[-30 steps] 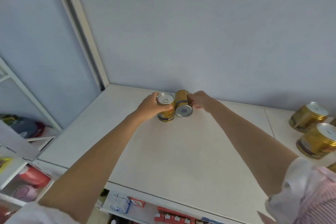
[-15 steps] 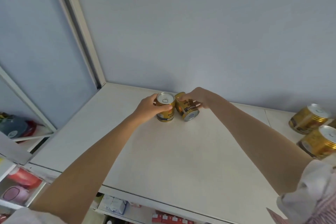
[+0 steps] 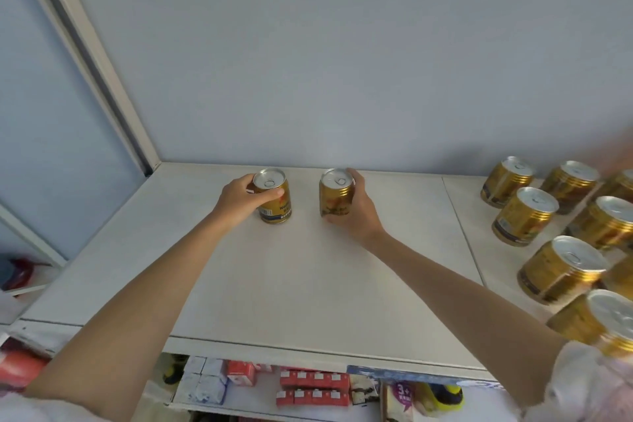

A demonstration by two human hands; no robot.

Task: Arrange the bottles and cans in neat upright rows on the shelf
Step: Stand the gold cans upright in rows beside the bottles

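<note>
Head view: a white shelf [image 3: 308,284] against a pale blue wall [image 3: 342,62]. At centre, the left hand [image 3: 239,197] grips one upright gold can [image 3: 274,197]; the right hand [image 3: 356,216] grips another gold can [image 3: 335,193], apart. More gold cans [image 3: 527,216] crowd the right edge.

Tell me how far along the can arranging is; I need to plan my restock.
Done: on the right of the shelf, a group of gold cans stands upright in rows. In hand: the left hand grips one upright can, the right hand another, set apart near the back wall. Left: releasing these two and filling the bare shelf around them. No bottles show.
</note>
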